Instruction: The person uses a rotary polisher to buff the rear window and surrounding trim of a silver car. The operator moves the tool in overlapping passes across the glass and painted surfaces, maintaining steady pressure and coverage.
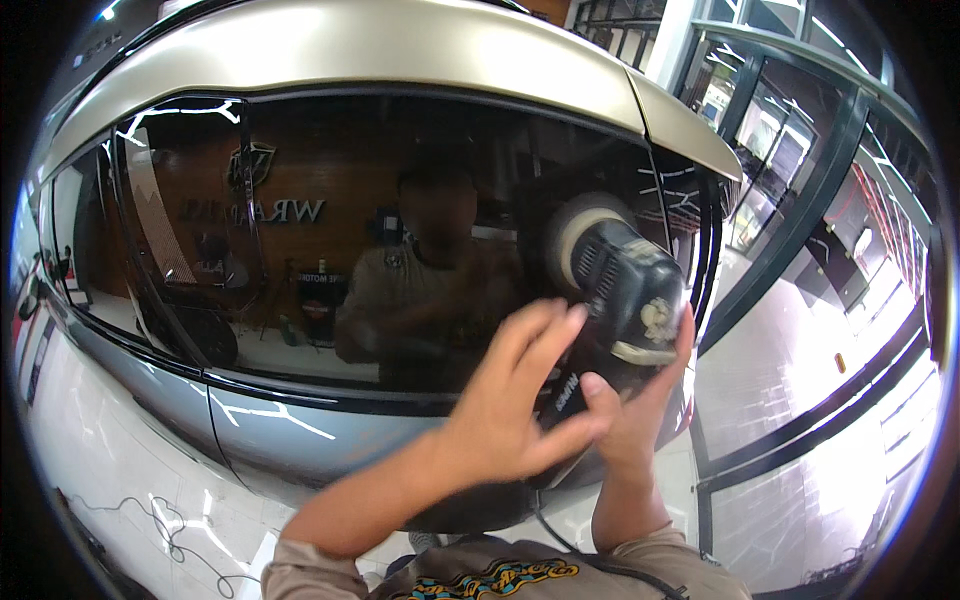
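A black electric polisher is raised against the dark side window of a car. Its round pad, pale at the rim, faces the glass at the upper right. My right hand is wrapped around the machine's body from the right, thumb across it and fingers up along its side. Over the polisher's dark handle, my left hand has its fingers stretched out and its thumb apart. Whether its fingertips touch the casing I cannot tell. A black power cord hangs below, close to my body.
Above the window runs the car's pale gold roof edge; below it is the grey-blue door panel. A thin cable lies looped on the glossy tiled floor at lower left. Dark-framed glass doors stand to the right.
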Available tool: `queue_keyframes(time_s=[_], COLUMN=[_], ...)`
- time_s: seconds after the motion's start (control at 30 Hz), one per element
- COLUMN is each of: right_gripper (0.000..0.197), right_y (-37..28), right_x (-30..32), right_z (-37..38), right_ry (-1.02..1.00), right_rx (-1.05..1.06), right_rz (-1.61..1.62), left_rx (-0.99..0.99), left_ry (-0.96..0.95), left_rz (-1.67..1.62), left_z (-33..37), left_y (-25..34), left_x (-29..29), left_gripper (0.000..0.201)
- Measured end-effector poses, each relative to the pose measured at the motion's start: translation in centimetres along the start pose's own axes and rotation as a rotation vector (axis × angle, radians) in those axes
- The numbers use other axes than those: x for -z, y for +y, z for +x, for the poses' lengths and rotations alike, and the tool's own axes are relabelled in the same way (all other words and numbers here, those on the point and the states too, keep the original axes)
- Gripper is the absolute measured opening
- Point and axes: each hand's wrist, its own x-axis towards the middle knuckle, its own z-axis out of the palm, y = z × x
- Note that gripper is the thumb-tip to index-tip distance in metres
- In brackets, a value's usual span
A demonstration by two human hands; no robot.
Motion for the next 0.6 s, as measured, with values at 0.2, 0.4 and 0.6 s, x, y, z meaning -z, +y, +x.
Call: queue_keyframes(time_s=[0.2,0.4,0.6], right_gripper=[0.11,0.1,0.072], right_y=[-0.1,-1.7,-3.2], right_x=[0.2,-0.2,-0.5], right_z=[0.7,3.8,7.4], right_ry=[0.143,0.075,0.157], right_rx=[-0.092,0.026,0.079], right_rz=[0.073,-0.068,-0.037], left_rx=[0.644,0.573,0.569], left_ry=[-0.386,-0.232,-0.367], left_rz=[-0.442,-0.398,-0.385], left_z=[-6.1,-6.7,-3.4], left_y=[-0.5,0.2,-0.5], left_x=[-3.4,-2.8,1.2], left_gripper=[0.112,0.107,0.101])
